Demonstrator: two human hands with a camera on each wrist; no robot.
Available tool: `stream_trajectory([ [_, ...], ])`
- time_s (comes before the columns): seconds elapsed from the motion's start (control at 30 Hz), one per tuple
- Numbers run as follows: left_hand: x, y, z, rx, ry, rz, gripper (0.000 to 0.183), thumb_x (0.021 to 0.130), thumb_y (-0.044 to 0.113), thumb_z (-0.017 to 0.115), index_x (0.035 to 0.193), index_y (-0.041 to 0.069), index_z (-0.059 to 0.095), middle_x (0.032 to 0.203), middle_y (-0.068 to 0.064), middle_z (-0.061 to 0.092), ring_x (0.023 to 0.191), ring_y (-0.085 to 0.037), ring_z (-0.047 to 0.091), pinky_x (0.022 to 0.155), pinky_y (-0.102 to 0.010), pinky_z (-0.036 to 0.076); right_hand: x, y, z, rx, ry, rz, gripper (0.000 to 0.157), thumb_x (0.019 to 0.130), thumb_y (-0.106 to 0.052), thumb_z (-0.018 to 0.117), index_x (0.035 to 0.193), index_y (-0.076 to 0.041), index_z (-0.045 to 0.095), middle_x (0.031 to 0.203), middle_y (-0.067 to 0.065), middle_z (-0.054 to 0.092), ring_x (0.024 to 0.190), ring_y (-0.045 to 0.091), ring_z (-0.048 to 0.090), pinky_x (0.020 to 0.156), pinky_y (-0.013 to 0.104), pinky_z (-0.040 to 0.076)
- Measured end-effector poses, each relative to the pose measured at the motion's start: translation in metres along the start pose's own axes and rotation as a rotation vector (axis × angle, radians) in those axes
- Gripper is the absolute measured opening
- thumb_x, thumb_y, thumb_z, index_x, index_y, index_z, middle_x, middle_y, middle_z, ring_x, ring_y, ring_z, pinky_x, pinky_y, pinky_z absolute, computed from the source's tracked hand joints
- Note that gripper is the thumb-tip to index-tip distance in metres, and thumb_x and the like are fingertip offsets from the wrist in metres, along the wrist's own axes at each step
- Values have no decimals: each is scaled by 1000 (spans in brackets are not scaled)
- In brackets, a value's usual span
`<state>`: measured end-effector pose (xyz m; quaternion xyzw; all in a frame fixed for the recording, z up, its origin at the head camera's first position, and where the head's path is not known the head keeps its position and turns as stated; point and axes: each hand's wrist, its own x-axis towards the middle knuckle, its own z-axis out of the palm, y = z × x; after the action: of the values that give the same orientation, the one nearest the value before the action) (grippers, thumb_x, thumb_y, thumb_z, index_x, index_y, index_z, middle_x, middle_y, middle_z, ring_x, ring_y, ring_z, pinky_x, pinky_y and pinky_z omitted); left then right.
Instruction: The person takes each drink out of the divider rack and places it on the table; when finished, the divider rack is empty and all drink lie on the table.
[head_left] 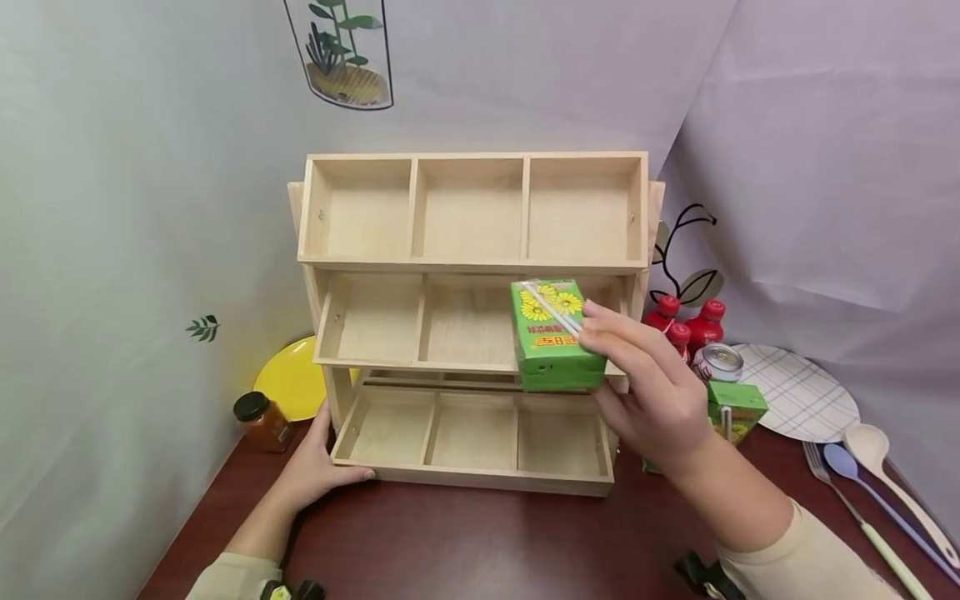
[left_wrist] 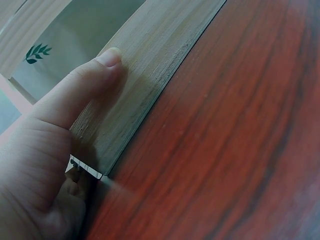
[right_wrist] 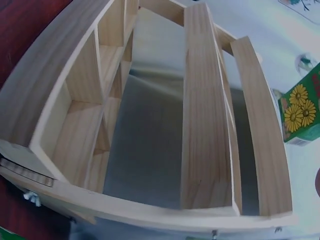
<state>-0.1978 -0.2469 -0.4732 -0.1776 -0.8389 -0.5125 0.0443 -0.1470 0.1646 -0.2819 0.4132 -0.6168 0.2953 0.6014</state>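
Observation:
A light wooden three-tier rack [head_left: 472, 478] stands on the table, each tier split into three compartments. My left hand [head_left: 311, 468] holds the lower left corner of its bottom tier. In the left wrist view the thumb [left_wrist: 110, 57] lies against the wooden front board [left_wrist: 145, 75]. My right hand [head_left: 660, 392] grips a green drink carton [head_left: 561, 371] with yellow flowers and a white straw on its side. The carton is in front of the middle tier, apart from the table. In the right wrist view the carton [right_wrist: 300, 110] shows at the right edge, the hand out of sight.
Left of the rack are a jar with a black lid [head_left: 262, 422] and a yellow plate [head_left: 288, 379]. At right stand red bottles [head_left: 705, 325], a can [head_left: 718, 363], another green carton [head_left: 738, 402], a checked plate [head_left: 802, 396], a fork [head_left: 840, 492] and spoons [head_left: 870, 450].

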Motion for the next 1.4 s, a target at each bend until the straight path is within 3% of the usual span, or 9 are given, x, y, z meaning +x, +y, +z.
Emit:
stream_trajectory([
  [0.27,2,-1,2,-7,-9,13,135,52,17,97,156,21,11,149,-12,31,127,-29,39,96,-13,33,-15,-8,-20,-61,114,93,28,89,-17,71,93,10,67,92,24,67,86,38,68,87,31,51],
  [0.5,1,0,1,-15,-1,8,135,52,17,97,156,23,11,150,-12,30,128,-29,38,96,-12,33,-29,-9,-36,-86,99,136,32,89,-21,71,94,11,67,92,25,67,89,35,68,88,28,50],
  [0.77,1,-3,4,-15,-19,1,135,53,18,97,156,20,10,150,-13,30,129,-33,38,96,-13,32,-59,-1,-60,-70,124,195,31,85,-13,73,95,15,66,96,29,65,95,36,67,87,29,51],
  [0.93,-1,-9,5,-7,-10,-10,136,53,20,97,156,23,9,151,-12,29,128,-29,38,96,-12,30,-70,0,-72,-56,135,229,33,83,-11,74,95,17,65,97,32,64,97,35,66,88,29,51],
  [1.17,3,0,1,-14,-10,3,133,52,19,97,155,21,12,148,-12,33,126,-30,41,95,-13,33,-82,4,-86,-35,107,311,36,82,-12,75,99,18,64,100,32,64,102,32,64,91,27,48],
  [1.3,1,0,0,-7,-9,-1,133,53,20,97,155,20,13,148,-12,33,126,-30,41,95,-13,33,-84,8,-97,48,124,393,34,79,-1,74,102,21,62,104,33,62,104,33,63,89,26,49],
  [1.4,0,-1,-1,-6,-1,0,132,53,19,97,155,19,14,147,-13,34,126,-30,40,96,-13,32,-82,12,-106,195,174,448,36,73,12,72,103,26,57,106,37,57,106,37,62,87,26,50],
])
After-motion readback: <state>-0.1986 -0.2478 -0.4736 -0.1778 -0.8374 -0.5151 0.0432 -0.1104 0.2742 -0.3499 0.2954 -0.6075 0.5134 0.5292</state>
